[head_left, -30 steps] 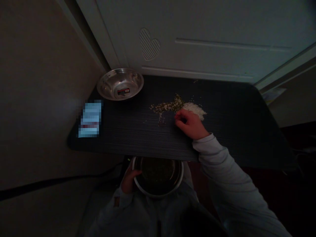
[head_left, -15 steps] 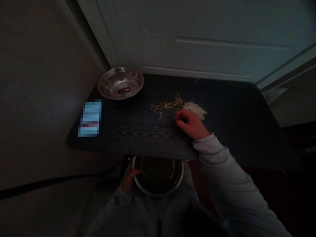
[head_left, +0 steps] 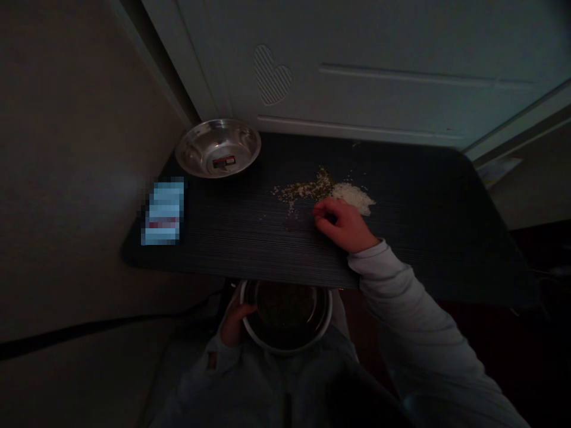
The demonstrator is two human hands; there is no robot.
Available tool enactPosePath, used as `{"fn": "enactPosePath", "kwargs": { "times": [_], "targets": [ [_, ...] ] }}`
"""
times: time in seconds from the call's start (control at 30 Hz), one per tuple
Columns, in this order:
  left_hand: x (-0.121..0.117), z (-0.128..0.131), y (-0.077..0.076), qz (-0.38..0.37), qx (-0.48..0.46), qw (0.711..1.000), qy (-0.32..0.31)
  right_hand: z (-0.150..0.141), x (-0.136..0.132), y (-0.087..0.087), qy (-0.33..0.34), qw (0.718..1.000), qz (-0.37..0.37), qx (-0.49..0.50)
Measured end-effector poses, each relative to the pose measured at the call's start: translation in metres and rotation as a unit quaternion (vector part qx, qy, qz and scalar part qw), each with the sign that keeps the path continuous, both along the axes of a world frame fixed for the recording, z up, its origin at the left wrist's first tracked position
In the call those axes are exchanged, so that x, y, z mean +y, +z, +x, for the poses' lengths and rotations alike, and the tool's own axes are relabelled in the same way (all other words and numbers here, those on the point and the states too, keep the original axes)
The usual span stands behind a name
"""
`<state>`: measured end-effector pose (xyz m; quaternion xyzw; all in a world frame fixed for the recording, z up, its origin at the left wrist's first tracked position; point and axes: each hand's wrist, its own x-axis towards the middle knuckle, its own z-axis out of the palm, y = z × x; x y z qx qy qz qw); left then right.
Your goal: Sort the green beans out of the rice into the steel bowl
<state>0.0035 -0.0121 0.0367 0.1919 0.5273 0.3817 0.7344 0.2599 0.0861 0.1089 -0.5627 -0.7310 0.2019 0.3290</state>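
My right hand (head_left: pixel 342 223) rests on the dark table (head_left: pixel 401 238), fingers curled together beside a small heap of white rice (head_left: pixel 354 197) and a spread of greenish-tan grains (head_left: pixel 303 190). What its fingertips hold is too small to make out. Below the table's near edge my left hand (head_left: pixel 232 326) grips the rim of a steel bowl (head_left: pixel 286 316) with dark grains inside, held against my lap.
An empty steel bowl (head_left: pixel 218 148) with a sticker stands at the table's far left corner. A phone with a lit screen (head_left: pixel 163 213) lies at the left edge. A white door (head_left: pixel 379 65) stands right behind the table. A dark cable (head_left: pixel 89 330) crosses the floor at left.
My right hand has edged slightly left along the grains. The left hand and its bowl have stayed put.
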Motion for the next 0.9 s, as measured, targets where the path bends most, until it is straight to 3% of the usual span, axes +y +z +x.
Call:
{"fn": "enactPosePath", "kwargs": {
  "times": [0.3, 0.6, 0.9],
  "targets": [
    [-0.002, 0.000, -0.003, -0.027, 0.002, 1.000, 0.010, 0.000, -0.001, 0.000, -0.001, 1.000, -0.005, -0.008],
    [0.000, 0.004, 0.003, -0.001, 0.016, 1.000, 0.019, 0.003, 0.001, 0.001, -0.046, 0.999, 0.000, -0.023],
    [-0.007, -0.006, -0.002, -0.056, 0.022, 0.997, 0.042, 0.002, 0.001, 0.000, -0.044, 0.999, -0.010, -0.007]
  ]
}}
